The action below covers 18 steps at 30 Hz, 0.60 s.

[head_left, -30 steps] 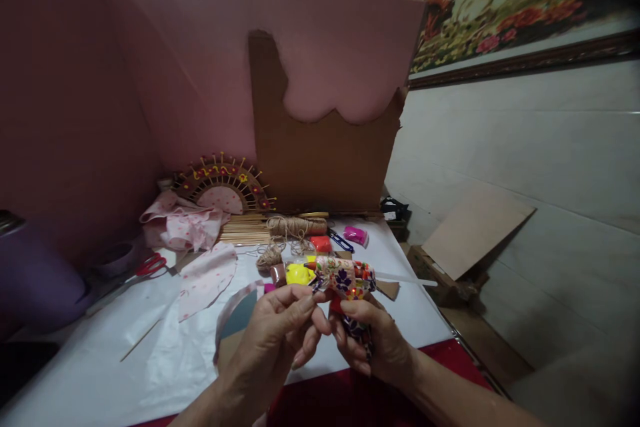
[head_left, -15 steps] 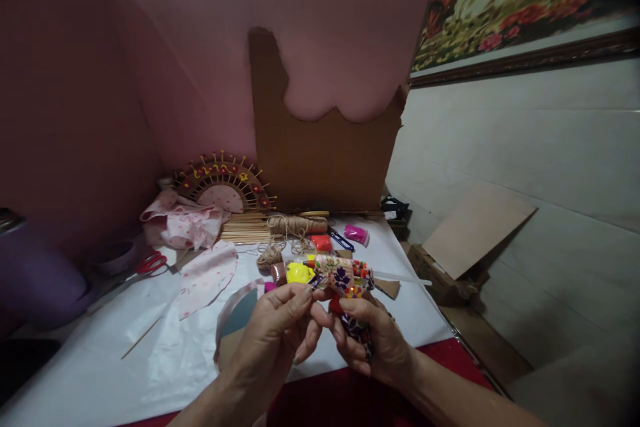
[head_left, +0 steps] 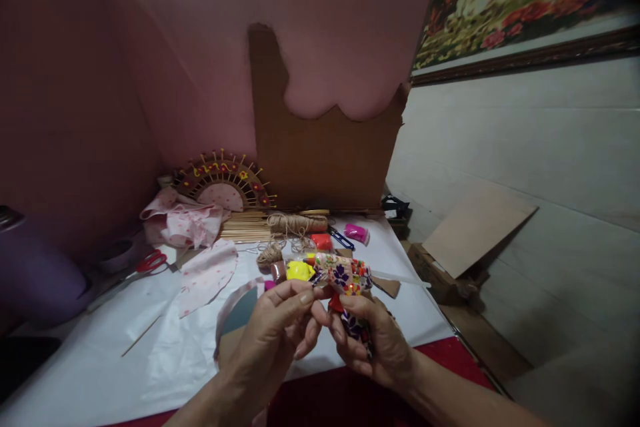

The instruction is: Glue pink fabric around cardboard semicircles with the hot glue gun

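Fingers [head_left: 356, 349] of the right hand [head_left: 383, 333] are gripping the handle of a flower-patterned glue gun [head_left: 343, 273], its red trigger [head_left: 335, 304] showing on the left. Left hand [head_left: 275, 320]: fingertips are sitting nearly together, just to the near side of the nozzle [head_left: 310, 261]; we are not managing to tell whether they are pinching anything. The glue gun's body is lying just far of both hands' fingertips, long axis running left to right, nozzle pointing left, pale glue stick [head_left: 407, 279] poking out right. The right hand is closer, being in contact; left-hand contact we are leaving open. Going outward, a yellow packet [head_left: 300, 271] is sitting beside the nozzle. Writing: we are finding no readable brand; tiny marks on the framed picture [head_left: 520, 7], far right, are defeating us.
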Each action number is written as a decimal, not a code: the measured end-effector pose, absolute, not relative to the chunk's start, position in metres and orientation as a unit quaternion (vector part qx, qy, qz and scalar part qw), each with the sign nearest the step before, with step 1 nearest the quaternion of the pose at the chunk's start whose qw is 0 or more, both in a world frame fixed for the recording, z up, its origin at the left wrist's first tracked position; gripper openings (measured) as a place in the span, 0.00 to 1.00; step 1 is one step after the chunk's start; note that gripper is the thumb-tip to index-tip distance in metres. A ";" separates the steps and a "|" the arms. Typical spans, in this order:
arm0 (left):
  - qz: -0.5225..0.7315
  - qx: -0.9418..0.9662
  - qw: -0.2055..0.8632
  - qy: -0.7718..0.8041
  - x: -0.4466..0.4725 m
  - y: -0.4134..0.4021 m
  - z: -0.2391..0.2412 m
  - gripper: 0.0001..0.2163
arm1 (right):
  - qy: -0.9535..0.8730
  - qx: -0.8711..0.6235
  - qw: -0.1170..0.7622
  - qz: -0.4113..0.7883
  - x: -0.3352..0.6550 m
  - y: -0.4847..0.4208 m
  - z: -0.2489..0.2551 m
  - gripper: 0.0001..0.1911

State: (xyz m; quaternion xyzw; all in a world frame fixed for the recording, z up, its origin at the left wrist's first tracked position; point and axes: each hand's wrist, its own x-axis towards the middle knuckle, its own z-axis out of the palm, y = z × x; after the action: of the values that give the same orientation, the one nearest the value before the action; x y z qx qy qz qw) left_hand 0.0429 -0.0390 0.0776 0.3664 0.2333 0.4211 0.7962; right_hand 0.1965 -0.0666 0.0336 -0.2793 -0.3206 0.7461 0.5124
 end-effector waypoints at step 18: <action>0.408 0.385 0.768 0.309 0.038 -0.033 0.071 0.07 | -0.411 -0.342 0.564 0.629 0.193 -0.071 0.036 0.19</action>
State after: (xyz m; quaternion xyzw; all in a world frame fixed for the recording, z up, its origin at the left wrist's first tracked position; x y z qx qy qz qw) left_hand 0.0381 -0.0330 0.0707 0.3849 0.3094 0.4079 0.7680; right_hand 0.1929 -0.0713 0.0356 -0.3421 -0.4112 0.6291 0.5639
